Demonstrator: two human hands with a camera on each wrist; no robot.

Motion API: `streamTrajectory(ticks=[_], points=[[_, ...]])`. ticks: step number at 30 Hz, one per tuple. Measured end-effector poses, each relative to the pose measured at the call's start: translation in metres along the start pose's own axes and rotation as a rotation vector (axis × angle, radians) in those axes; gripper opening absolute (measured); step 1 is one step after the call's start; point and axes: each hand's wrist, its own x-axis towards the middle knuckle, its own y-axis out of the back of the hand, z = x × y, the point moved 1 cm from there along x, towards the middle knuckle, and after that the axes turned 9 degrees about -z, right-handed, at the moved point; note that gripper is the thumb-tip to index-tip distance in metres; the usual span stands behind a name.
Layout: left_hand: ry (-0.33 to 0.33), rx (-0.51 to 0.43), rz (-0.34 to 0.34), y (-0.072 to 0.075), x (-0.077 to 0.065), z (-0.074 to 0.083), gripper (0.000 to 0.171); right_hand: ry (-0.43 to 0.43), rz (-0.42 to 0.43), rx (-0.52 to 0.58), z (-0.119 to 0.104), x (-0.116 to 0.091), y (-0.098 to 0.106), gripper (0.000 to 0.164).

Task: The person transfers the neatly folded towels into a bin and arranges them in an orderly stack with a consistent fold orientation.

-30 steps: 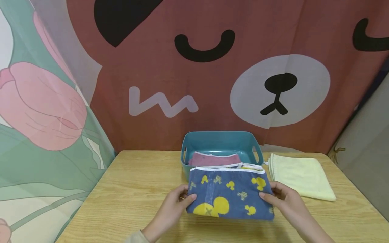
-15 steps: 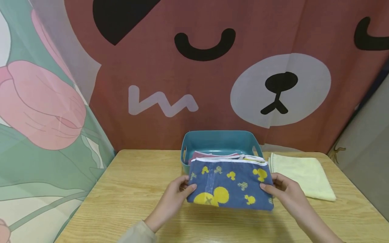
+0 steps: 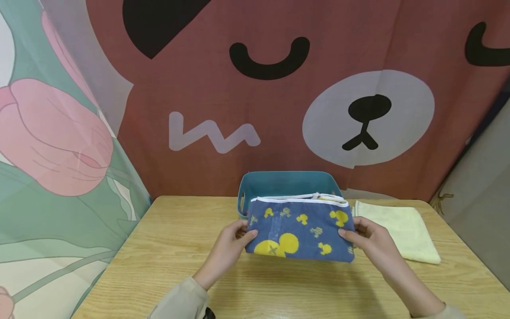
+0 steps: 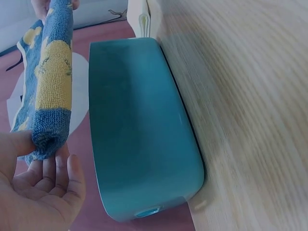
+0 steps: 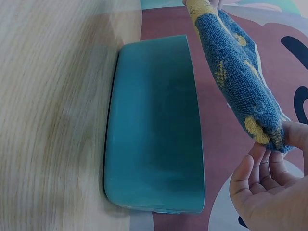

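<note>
A folded blue towel [image 3: 300,230] with yellow mouse-head patterns and a white edge is held up in front of the teal basket [image 3: 288,181]. My left hand [image 3: 229,241] pinches its left end, thumb on the near face and fingers behind. At the opposite end my right hand [image 3: 370,239] grips it the same way. Both wrist views show the towel's thick folded lower edge [image 4: 54,82] raised above the basket's height, with fingers beneath it. In the head view the towel hides most of the basket's front and inside, including the pink cloth seen earlier.
A folded pale yellow towel [image 3: 402,230] lies on the wooden table [image 3: 175,248], just right of the basket. Behind the table hangs a curtain [image 3: 207,97] with a bear print, and a floral curtain [image 3: 56,146] hangs on the left.
Both hands have raised the blue towel and moved it toward the basket. It now covers the pink cloth that showed inside. The yellow towel and basket have stayed put.
</note>
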Motion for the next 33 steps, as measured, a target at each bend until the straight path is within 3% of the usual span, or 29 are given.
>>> streamTrajectory(ticks=[12,24,33], points=[[-0.028,0.039,0.035,0.004,0.009,0.002,0.017,0.024,0.018,-0.047,-0.002,0.010,0.003,0.045],[-0.030,0.091,0.064,0.008,0.022,0.009,0.016,0.148,0.046,-0.070,-0.004,0.021,0.007,0.035],[-0.066,0.099,0.100,0.009,0.031,0.010,0.018,0.129,0.048,-0.116,-0.010,0.029,0.012,0.045]])
